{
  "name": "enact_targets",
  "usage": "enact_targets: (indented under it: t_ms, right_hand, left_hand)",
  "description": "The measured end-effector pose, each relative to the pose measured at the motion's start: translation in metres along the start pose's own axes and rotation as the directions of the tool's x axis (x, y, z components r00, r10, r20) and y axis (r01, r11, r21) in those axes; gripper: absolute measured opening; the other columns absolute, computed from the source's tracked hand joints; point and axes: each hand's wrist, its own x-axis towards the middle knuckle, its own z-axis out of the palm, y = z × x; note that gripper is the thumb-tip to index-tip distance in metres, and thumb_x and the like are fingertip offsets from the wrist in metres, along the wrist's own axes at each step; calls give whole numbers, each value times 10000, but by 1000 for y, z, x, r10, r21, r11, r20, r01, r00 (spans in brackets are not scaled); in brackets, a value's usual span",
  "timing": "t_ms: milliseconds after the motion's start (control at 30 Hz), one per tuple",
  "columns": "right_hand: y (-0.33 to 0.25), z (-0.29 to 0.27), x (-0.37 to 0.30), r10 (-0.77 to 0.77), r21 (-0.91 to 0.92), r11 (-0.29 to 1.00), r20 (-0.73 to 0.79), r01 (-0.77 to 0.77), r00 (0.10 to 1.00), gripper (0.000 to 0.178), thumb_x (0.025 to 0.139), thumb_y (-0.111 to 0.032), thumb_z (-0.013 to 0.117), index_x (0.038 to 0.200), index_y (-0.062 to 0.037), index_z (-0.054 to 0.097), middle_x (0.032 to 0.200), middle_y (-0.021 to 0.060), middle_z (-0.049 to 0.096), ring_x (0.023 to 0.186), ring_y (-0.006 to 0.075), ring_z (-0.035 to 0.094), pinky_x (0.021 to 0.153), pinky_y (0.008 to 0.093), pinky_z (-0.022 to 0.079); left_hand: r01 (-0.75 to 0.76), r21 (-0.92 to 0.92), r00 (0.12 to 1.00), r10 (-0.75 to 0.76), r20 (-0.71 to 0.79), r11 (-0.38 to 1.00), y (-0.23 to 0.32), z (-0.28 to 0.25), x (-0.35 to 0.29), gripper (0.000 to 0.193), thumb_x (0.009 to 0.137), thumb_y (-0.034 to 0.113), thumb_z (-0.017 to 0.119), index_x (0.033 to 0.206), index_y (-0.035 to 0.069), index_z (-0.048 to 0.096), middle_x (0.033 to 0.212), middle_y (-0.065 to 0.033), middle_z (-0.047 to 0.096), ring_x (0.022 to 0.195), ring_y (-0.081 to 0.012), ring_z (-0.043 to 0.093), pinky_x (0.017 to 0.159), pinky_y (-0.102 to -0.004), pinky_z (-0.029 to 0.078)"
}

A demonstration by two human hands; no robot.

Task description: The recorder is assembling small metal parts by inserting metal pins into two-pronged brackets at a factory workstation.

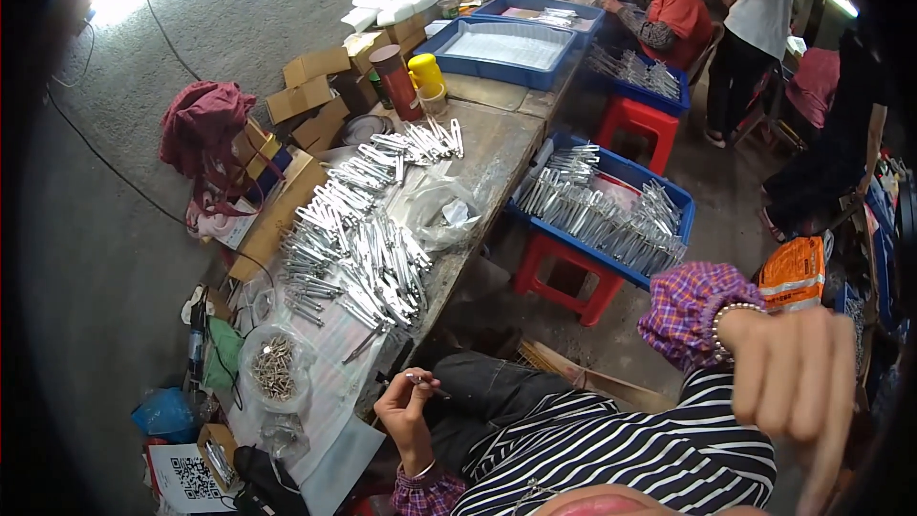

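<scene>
My left hand [409, 420] is at the table's near edge, above my lap. Its thumb and fingers are pinched on a small shiny metal piece [420, 379], too small to name. My right hand [798, 373] is raised at the lower right, close to the camera and blurred; its fingers point downward, and whether they hold anything does not show. Beside my left hand, a large heap of slim silver metal parts [358, 239] covers the table [489, 124]. A bag-lined bowl of small brass-coloured screw-like pieces [274, 368] sits to their left.
A blue tray of similar metal parts [611, 215] rests on a red stool [564, 277] to the right. Another blue tray [506, 48] lies farther up the table, near a yellow bottle [427, 75]. A person in red [676, 19] sits working at the back; others stand nearby.
</scene>
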Motion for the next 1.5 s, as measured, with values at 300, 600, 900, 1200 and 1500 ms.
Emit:
enact_targets:
  t_ms: [300, 600, 900, 1200, 1500]
  right_hand:
    - [110, 1, -112, 793, 202, 371, -576, -906, 197, 290, 900, -237, 547, 1083, -29, 634, 914, 49, 662, 848, 75, 563, 782, 251, 447]
    - [197, 75, -192, 963, 338, 241, -195, -910, 183, 409, 956, -324, 369, 1263, -66, 455, 695, -11, 406, 599, 73, 383, 536, 229, 343]
    - [209, 85, -202, 982, 435, 159, -164, -886, 96, 227, 923, -224, 456, 1050, -43, 509, 755, -7, 520, 657, 69, 488, 595, 225, 423]
    - [212, 90, -207, 991, 591, 114, -124, -799, 50, 203, 911, -175, 512, 1022, -8, 546, 855, 33, 618, 719, 66, 567, 658, 211, 478]
    - [214, 86, -199, 966, 395, 181, -243, -901, 88, 219, 869, -126, 572, 1041, -8, 637, 837, 60, 667, 763, 91, 612, 689, 226, 498]
  left_hand:
    - [1, -28, 1000, -2, -28, 1000, -20, -8, -9, 70, 826, 26, 599, 831, -42, 610, 787, -63, 595, 654, -112, 562, 629, -208, 449]
    - [42, -38, 997, -44, -56, 998, -31, -13, -16, 48, 832, 13, 585, 841, -30, 605, 799, -67, 588, 653, -106, 544, 650, -223, 465]
    - [64, -54, 995, -68, -71, 996, -41, -9, -14, 60, 835, 30, 605, 832, -29, 592, 785, -59, 579, 651, -104, 542, 639, -214, 455]
    - [63, -100, 994, -72, -87, 993, -46, -10, -17, 62, 835, 32, 605, 834, -29, 594, 787, -55, 581, 652, -104, 545, 634, -213, 451]
    - [141, -24, 978, -143, -151, 990, -41, -14, -18, 55, 792, -21, 560, 809, -41, 609, 816, -65, 591, 713, -134, 588, 670, -231, 463]
